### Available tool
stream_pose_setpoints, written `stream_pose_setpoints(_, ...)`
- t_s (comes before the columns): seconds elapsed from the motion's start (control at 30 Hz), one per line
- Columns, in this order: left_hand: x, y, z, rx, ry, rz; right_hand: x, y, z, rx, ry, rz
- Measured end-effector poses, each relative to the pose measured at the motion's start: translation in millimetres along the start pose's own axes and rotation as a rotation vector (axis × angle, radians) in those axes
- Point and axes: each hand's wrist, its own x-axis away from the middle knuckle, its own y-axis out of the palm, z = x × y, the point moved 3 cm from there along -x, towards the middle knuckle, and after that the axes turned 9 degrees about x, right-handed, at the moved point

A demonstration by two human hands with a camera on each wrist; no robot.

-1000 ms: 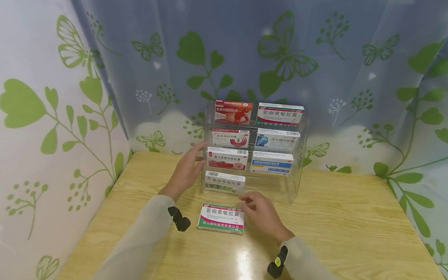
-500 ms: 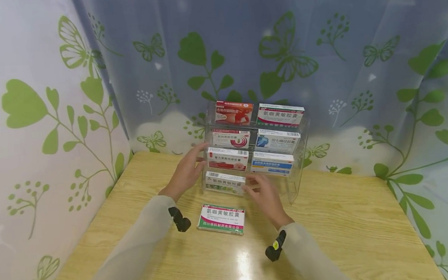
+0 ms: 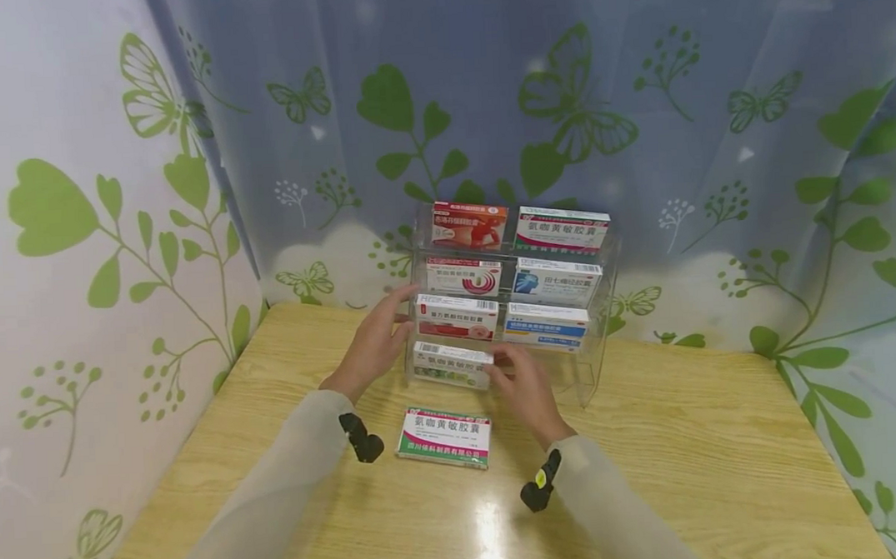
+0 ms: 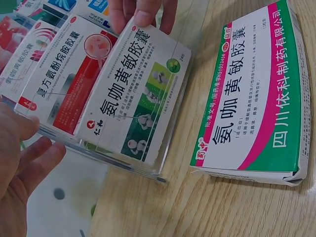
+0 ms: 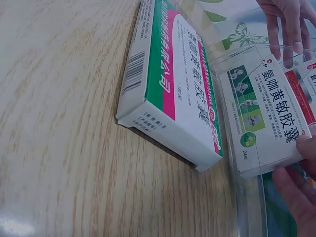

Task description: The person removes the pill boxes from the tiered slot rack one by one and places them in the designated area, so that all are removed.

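Note:
A clear tiered display rack (image 3: 591,373) holds several medicine boxes. My right hand (image 3: 530,397) pinches the right end of the white medicine box with green pictures (image 3: 446,370) on the lowest tier. In the left wrist view, the thumb lies on this box's (image 4: 136,98) front, with fingers behind its edge. My left hand (image 3: 372,347) is at the rack's left side, fingers fairly straight, index fingertip against or very near the edge. On the table in front lies a green, white and pink medicine box (image 3: 443,438), face up and untouched.
Above the held box stand a red-and-white box (image 3: 456,319) and a blue-and-white box (image 3: 546,328). An orange-red box (image 3: 468,227) is on the top tier. The wooden table (image 3: 688,452) meets a patterned curtain (image 3: 470,103) behind the rack.
My right hand has moved from beside the box on the table up to the rack's lowest tier and taken hold of the white medicine box's right end. The left hand has stayed put.

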Motion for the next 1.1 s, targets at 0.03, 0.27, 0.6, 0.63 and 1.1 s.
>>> stream_pose_setpoints(0.03, 0.2, 0.4, 0.0, -0.001, 0.004, 0.000, -0.1, -0.5, 0.1, 0.001, 0.001, 0.003)
stream_pose_setpoints(0.27, 0.9, 1.4, -0.8, -0.015, 0.012, 0.007, 0.8, -12.4, -3.4, -0.036, -0.028, 0.014)
stream_pose_setpoints(0.6, 1.0, 2.4, 0.6, -0.033, 0.011, 0.004, 11.6, -62.5, -9.5, 0.042, -0.068, 0.093)
stream_pose_setpoints(0.63, 1.1, 2.5, 0.8, -0.029, 0.009, 0.004, 13.9, -68.1, -8.5, 0.053, -0.070, 0.097)
stream_pose_setpoints(1.1, 0.9, 0.9, 1.3, -0.042, -0.008, -0.001, 61.7, -119.7, 37.5, 0.132, -0.031, 0.051)
